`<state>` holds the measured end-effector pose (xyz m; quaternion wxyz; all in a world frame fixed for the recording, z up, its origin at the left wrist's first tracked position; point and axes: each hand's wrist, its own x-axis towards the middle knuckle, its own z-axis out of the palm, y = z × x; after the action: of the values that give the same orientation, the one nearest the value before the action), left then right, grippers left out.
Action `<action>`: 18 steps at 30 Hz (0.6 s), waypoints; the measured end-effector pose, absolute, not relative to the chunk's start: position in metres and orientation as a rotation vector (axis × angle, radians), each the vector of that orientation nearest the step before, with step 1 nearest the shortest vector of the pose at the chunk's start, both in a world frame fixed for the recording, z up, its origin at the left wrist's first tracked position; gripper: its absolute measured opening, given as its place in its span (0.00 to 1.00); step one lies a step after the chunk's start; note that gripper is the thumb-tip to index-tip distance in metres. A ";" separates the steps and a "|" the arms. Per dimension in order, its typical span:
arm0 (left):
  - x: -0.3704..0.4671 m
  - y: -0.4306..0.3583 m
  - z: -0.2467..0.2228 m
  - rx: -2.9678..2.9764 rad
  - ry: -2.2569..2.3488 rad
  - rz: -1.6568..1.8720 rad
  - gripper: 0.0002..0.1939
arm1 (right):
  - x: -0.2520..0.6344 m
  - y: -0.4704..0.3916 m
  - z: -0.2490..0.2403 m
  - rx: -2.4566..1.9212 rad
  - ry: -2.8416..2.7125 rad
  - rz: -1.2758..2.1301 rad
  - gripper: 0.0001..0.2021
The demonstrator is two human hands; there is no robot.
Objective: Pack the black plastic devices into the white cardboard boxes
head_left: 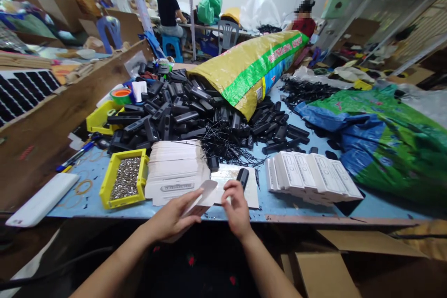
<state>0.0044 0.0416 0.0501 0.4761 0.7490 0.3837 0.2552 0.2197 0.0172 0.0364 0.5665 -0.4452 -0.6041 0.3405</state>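
Note:
My left hand (pixel 174 216) is closed round a white card box (pixel 204 200) with a raised flap, near the table's front edge. To its right my right hand (pixel 236 207) is raised with curled fingers; whether anything small is between them is hidden. Behind that hand a black device (pixel 242 177) lies on a white sheet (pixel 252 191). A stack of flat white cartons (pixel 178 167) stands behind my left hand. Filled-looking white boxes (pixel 310 177) lie in a row at the right.
A yellow bin (pixel 124 179) of small metal parts stands at the left, near a white case (pixel 42 200). Black devices (pixel 167 111) and thin black pieces (pixel 226 142) are heaped behind. A yellow sack (pixel 251 67) and a green bag (pixel 398 144) lie farther back. Several people sit beyond.

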 end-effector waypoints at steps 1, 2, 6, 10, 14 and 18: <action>0.009 0.040 0.054 1.873 0.899 0.627 0.27 | 0.217 0.019 0.031 -1.033 -1.261 0.951 0.13; 0.015 0.039 0.056 1.898 0.873 0.615 0.24 | 0.214 0.021 0.027 -1.014 -1.152 1.108 0.17; 0.044 0.034 0.058 1.801 1.009 0.624 0.50 | 0.210 0.026 0.026 -0.922 -1.271 1.302 0.26; 0.058 0.033 0.053 1.679 1.125 0.631 0.55 | 0.215 0.024 0.042 -0.873 -1.507 1.160 0.20; 0.058 0.036 0.056 1.689 1.137 0.571 0.54 | 0.212 0.019 0.050 -0.999 -1.333 1.220 0.15; 0.058 0.039 0.060 1.722 1.099 0.547 0.54 | 0.204 0.017 0.051 -1.062 -1.264 1.094 0.14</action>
<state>0.0582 0.0394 0.0602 0.4911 0.7093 0.4528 0.2252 0.2040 0.0166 0.0508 0.5484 -0.4485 -0.5338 0.4617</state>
